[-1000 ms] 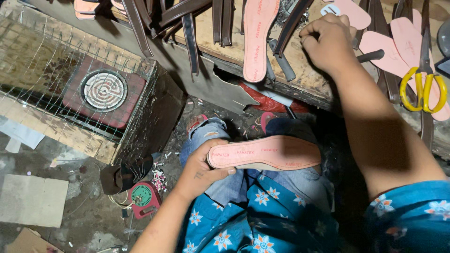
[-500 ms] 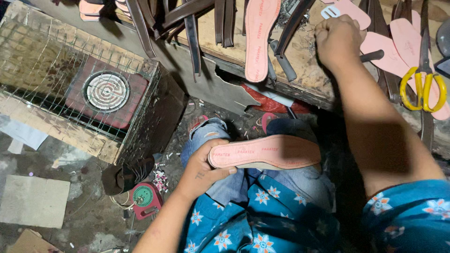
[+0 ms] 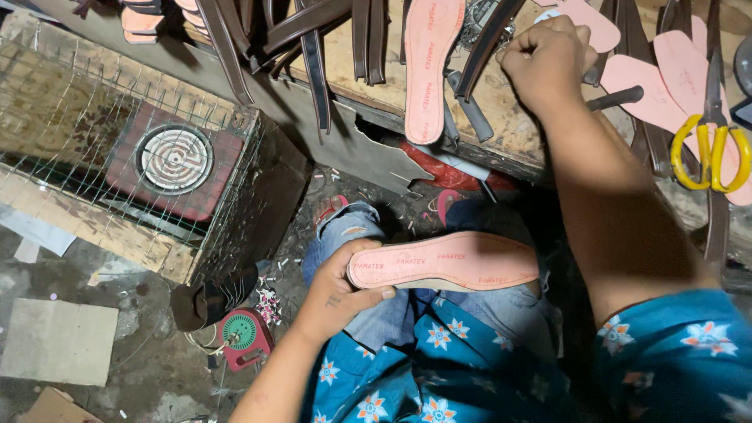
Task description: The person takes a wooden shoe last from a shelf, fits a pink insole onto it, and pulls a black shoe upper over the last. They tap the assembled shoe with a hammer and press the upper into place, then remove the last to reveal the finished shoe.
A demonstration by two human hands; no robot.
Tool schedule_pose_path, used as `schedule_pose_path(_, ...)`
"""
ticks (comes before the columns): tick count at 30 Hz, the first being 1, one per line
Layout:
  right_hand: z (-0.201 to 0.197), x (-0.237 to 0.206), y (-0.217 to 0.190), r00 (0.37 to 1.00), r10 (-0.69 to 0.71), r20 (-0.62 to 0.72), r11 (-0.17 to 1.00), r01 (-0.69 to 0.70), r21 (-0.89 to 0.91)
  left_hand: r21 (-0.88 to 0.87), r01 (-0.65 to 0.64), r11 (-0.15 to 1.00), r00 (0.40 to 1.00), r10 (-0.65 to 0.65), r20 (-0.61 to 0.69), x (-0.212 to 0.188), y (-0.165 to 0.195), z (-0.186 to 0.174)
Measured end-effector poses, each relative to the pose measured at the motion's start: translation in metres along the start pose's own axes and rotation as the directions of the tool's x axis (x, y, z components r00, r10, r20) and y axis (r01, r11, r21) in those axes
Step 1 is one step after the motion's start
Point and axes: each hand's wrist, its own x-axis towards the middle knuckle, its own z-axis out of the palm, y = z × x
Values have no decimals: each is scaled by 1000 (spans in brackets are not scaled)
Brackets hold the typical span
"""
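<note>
From my feed, everything relative to the wooden bench (image 3: 509, 133): left hand (image 3: 345, 286) is below it, over the lap, fingers curled round the heel end of a pink insole (image 3: 450, 262), thumb on the near edge, so a closed pinch on one end only; rest of the insole lies across the knee w/ nothing under the toe end that I can see. Right hand (image 3: 548, 59) is up on the bench top, closed into a fist among the dark straps (image 3: 313, 55); can't tell what it has hold of, fingers hide it. Risks as I judge them: the one-end pinch could let the insole tip or slide off the knee. Yellow-handled scissors (image 3: 709, 145) lie on the bench right of the fist, near enough for an elbow to knock. A 2nd pink insole (image 3: 431, 63) overhangs the bench edge left of the fist; tugging a strap could drag it off.
</note>
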Motion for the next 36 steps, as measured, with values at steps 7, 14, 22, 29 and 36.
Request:
schedule_pose_path(7,-7,-2,16,984,-65,165,994,79,-79,8,-2,1000,1000,2,4,0,1,0)
schedule_pose_path(14,-26,-4,17,987,-47,156,999,45,12,-8,-9,1000,1000,9,-3,-1,0,-1)
schedule_pose_path(22,7,11,-22,985,165,59,986,-166,10,4,-11,1000,1000,11,-8,1,-4,-2)
schedule_pose_path(29,20,14,-30,987,144,-74,982,-152,-110,7,-1,1000,1000,1,-8,2,-6,-4)
schedule_pose_path(36,-12,18,5,967,234,96,956,-247,157,66,-38,997,999,39,-8,-1,0,-7)
